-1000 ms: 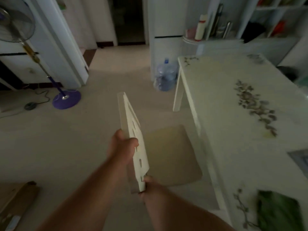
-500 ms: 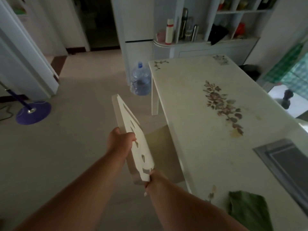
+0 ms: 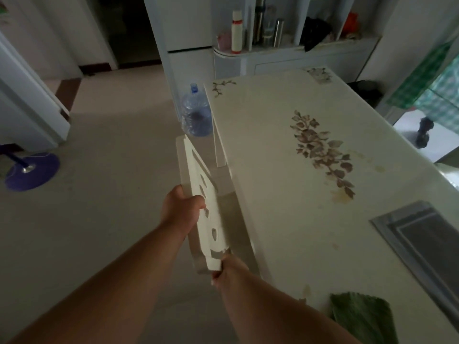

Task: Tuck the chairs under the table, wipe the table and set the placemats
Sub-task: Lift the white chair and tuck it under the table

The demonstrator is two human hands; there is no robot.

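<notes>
A white chair with a cut-out backrest stands at the long left edge of the cream table, which has a flower print. Its tan seat is almost wholly under the tabletop. My left hand grips the top of the backrest from the left. My right hand holds the backrest's near corner. A green cloth lies on the table's near edge. A grey placemat lies on the table at the right.
A blue water jug stands on the floor by the table's far left leg. A fan's purple base sits on the floor at left. White cabinets with bottles stand behind the table. A doorway opens at the right.
The chair has slid to the right, and its seat has gone from fully exposed to mostly under the tabletop. Both hands stayed on the backrest. My view has swung to the right.
</notes>
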